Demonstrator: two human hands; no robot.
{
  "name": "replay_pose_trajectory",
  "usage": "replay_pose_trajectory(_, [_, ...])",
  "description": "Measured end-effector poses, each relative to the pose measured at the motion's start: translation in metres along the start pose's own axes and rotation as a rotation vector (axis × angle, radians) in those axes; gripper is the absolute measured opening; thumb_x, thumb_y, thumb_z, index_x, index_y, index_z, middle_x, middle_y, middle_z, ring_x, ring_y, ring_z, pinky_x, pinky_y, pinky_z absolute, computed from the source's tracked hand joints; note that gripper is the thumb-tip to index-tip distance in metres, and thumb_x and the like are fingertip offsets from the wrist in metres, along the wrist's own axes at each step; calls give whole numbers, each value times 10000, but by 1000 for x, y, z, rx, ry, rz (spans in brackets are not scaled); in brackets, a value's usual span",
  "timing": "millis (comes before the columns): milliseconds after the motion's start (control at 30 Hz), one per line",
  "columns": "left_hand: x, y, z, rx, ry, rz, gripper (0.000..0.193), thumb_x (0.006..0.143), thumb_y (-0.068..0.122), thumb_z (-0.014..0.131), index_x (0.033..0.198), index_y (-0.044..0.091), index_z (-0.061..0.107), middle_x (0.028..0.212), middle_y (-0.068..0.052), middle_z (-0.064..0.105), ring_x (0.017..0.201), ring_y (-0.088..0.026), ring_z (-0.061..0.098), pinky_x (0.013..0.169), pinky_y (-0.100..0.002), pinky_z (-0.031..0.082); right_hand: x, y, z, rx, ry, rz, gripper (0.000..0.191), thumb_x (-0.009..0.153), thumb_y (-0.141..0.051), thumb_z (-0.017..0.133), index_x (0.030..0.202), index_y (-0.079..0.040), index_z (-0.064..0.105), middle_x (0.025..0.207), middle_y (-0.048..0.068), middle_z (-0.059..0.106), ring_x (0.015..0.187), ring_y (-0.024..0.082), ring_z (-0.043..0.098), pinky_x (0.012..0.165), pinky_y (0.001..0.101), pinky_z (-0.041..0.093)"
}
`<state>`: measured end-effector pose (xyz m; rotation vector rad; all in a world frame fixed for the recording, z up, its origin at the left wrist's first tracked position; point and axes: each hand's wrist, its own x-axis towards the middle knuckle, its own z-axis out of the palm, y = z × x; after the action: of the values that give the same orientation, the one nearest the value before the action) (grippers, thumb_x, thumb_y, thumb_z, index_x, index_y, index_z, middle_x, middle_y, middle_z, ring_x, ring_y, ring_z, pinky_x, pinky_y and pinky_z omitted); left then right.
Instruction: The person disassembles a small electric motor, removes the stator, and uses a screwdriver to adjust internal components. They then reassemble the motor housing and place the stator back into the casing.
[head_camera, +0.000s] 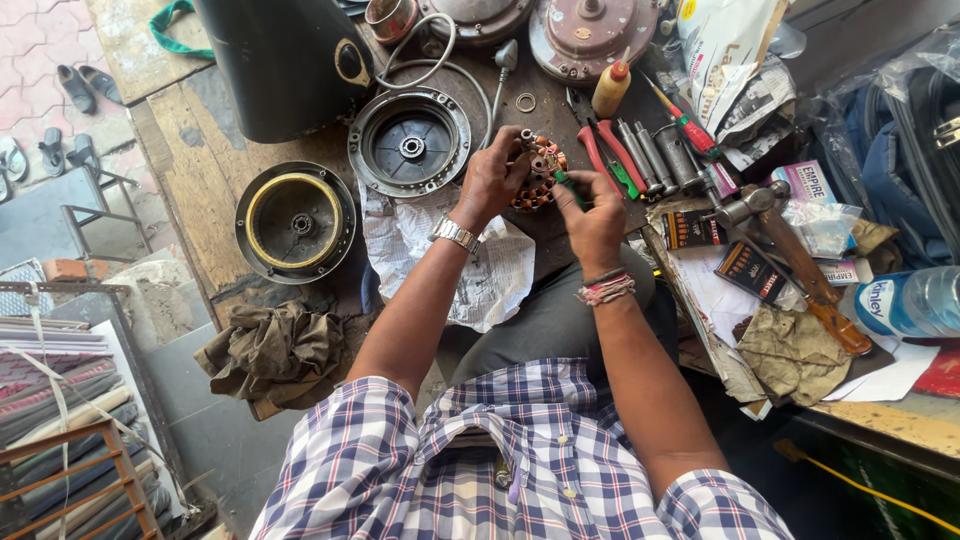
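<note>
Down at the bottom, a checked shirt (500, 470) fills the view, and both forearms reach up and away from it toward the bench. On the left wrist sits a metal watch (455, 234); on the right wrist, a bunch of coloured threads (606, 289). The left hand (492, 180) is curled around the near side of a round motor core (540, 172) wound with copper wire, gripping it just above the bench. The right hand (592, 215) comes in from the other side, fingers pinched on something small and green at the core's edge; what it is, I cannot tell. Under the hands lies a crumpled sheet of newspaper (480, 265). Off to the left, a brown rag (275, 350) hangs at the edge of the wooden bench (190, 150). Beyond it rests a round metal cover with a yellow ring (296, 221), and further up a second round cover (410, 143), grey, just beside the core. To the right, red-handled pliers (612, 152), a row of steel sockets (655, 152) and a hammer (800, 265) lie close together. Farthest back stand a small squeeze bottle (611, 88) and a large black housing (285, 60).
</note>
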<state>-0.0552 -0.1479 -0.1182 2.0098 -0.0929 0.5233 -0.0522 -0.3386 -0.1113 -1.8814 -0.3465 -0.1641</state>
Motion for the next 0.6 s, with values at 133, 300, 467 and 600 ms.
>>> replay_pose_trajectory(133, [-4,0,2,-78,-54,-51,247,990,81,661,1214,67,556,1051,-114,783,934,-267,797,780,-350,630,6,12,-6,465,81,101,222,920,-133,831,1087,-62,701,995,-2,731,870,82,675,777,234,568])
replay_pose_trajectory(300, [-15,7,3,-94,-60,-20,213,988,96,670,1184,67,593,1020,-109,769,917,-259,798,795,-354,620,12,14,-14,746,155,278,155,960,-100,796,1088,-51,725,962,55,723,776,122,647,677,252,543])
replay_pose_trajectory(467, [-24,11,3,-22,-89,-33,211,983,116,700,1167,60,613,966,-114,767,862,-247,772,746,-362,591,16,5,-18,1031,104,324,200,893,-53,739,1073,-70,652,1016,82,761,931,169,767,770,304,641])
replay_pose_trajectory(600, [-26,10,4,-39,-67,-9,211,971,111,682,1164,65,612,984,-107,767,869,-216,776,745,-337,611,13,9,-19,945,85,269,200,943,-25,752,1112,-53,649,967,86,730,841,148,713,709,274,601])
